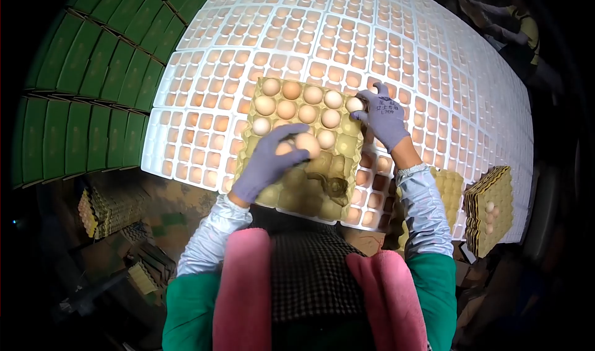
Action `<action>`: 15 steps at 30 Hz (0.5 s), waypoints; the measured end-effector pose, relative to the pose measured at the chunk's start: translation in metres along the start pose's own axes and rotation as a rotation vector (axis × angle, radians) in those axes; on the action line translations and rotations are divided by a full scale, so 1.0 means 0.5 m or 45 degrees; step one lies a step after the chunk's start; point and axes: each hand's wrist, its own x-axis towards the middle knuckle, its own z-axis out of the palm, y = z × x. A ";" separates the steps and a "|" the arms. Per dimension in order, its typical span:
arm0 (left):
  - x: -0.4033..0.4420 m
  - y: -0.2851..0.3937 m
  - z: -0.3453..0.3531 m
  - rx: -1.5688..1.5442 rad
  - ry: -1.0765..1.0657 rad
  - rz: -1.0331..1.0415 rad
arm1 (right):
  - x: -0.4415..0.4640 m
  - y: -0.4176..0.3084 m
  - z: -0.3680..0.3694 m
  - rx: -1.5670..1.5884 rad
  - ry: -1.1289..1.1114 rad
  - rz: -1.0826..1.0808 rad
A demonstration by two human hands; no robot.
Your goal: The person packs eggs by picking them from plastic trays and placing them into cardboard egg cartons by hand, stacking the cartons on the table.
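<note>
A yellowish pulp egg tray (299,184) lies over the white egg trays, its upper cups holding several eggs (307,113) and its lower cups bare. My left hand (273,162), in a purple-grey glove, curls over the tray's left-middle part. Its thumb and fingers are closed around an egg (307,144); a second egg (284,149) shows beside it, partly covered by the fingers. At the tray's upper right edge, my right hand (384,117), gloved alike, has thumb and finger closed on a pale egg (354,105). A brownish torn-looking patch (335,188) marks the tray's lower right.
White plastic trays full of eggs (204,143) spread across the surface ahead. Green boxes (80,60) are stacked at left. Stacked pulp trays (489,211) stand at right, with more (114,205) at lower left. Another person (520,32) is at the far right.
</note>
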 end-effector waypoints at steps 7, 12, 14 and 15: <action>0.051 0.033 -0.007 1.348 -0.116 0.210 | -0.018 0.016 0.013 1.923 0.197 0.250; 0.070 -0.003 -0.050 0.973 -0.102 0.383 | -0.058 -0.097 -0.037 2.244 -0.055 0.155; 0.040 0.003 -0.140 0.733 0.011 0.224 | -0.073 -0.118 -0.028 2.279 -0.108 0.145; 0.019 0.003 -0.194 0.473 0.089 0.080 | -0.078 -0.147 -0.021 2.219 -0.017 0.259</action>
